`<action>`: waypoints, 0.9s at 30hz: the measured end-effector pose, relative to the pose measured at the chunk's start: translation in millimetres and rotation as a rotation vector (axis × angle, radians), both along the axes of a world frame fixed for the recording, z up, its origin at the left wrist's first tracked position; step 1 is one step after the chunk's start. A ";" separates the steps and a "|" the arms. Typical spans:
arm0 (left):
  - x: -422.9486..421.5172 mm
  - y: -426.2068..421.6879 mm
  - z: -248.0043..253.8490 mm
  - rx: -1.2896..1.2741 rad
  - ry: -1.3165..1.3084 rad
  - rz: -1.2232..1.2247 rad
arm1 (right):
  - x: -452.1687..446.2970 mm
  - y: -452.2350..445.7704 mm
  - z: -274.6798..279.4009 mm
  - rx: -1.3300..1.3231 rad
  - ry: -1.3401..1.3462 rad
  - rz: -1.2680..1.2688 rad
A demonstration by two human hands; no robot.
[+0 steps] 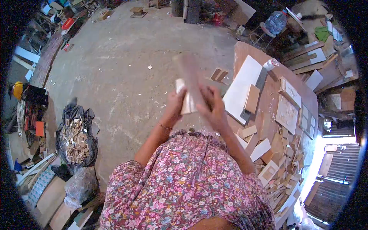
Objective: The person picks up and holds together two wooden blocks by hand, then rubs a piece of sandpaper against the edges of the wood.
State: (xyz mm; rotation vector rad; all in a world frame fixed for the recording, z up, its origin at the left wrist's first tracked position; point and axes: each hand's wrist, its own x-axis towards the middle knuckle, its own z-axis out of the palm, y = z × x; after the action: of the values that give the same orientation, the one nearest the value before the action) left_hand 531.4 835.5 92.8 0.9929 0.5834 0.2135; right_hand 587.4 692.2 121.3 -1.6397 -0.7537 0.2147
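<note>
Head view: off the bench edge [240, 53], our left hand [175, 102] grips a block [187, 106], likely bracing the blurred strip [190, 74] our right hand [217, 111] clasps.

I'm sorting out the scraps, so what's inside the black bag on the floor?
The black bag shows a heap of small wood pieces. Whatever lies beneath the top layer is covered, so I can't tell.

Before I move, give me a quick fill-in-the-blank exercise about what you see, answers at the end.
The shirt is printed with ____.
The bracelet is on the ____ wrist.
The large water bottle at the upper right is tinted ____.
The heaped wood scraps lie on ____-colored plastic.

Missing words: flowers; left; blue; black.
</note>
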 end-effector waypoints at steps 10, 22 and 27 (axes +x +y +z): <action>-1.1 -33.6 33.9 -0.146 0.029 -0.312 | 58.0 8.2 15.7 -0.045 -0.119 -0.142; -8.9 -27.3 13.9 -0.116 0.130 -0.332 | 63.7 12.1 -10.4 -0.128 -0.060 -0.092; -10.1 -0.6 3.4 -0.169 0.006 0.012 | 4.2 -0.8 -10.2 -0.117 -0.128 0.078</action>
State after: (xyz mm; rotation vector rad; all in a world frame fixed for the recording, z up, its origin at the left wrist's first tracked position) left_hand 521.3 834.9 96.3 0.8270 0.6029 0.1686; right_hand 591.5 691.4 111.1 -1.7491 -0.9186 0.2140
